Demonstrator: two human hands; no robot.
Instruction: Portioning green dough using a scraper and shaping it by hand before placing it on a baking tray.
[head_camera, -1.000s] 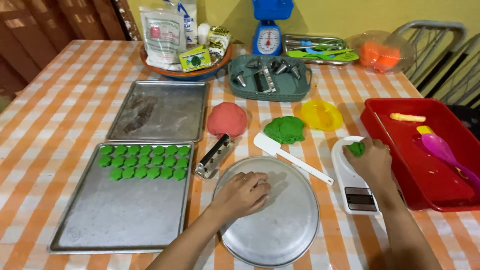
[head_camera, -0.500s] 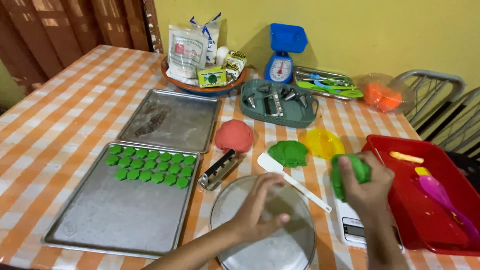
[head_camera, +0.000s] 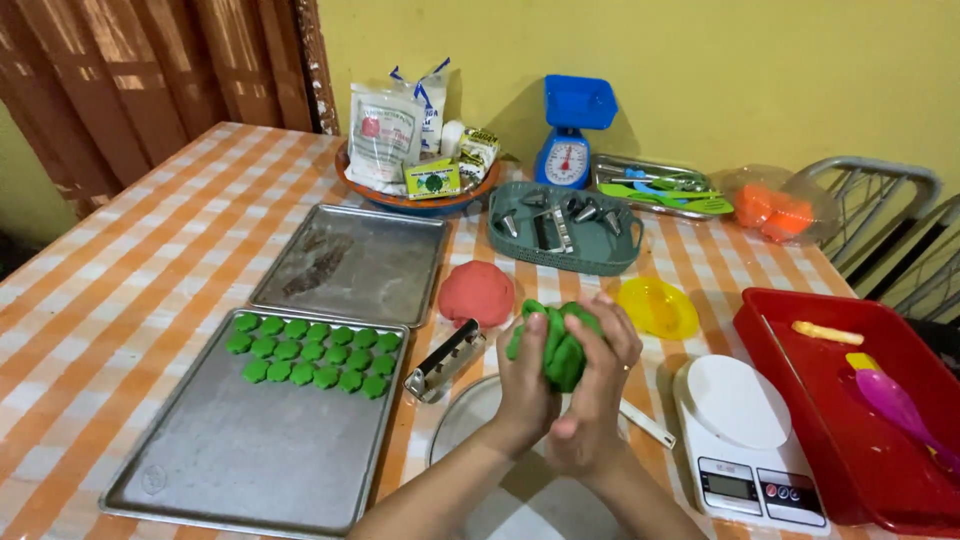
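Two bare hands and forearms, seen from above.

No sleeves, gloves or wristbands anywhere from fingertips to the lower edge of the view. Left hand (head_camera: 527, 385) unadorned, with short, plain nails. Right hand (head_camera: 598, 400) marked by a thin ring on one finger, just below the knuckle. No watch at either wrist. Forearms uncovered right up to the elbows.

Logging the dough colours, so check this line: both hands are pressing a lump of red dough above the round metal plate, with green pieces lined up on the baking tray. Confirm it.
Not quite: the head view shows the left hand and right hand pressing green dough, not red. The red dough sits untouched on the table. The round metal plate and green pieces on the baking tray are right.
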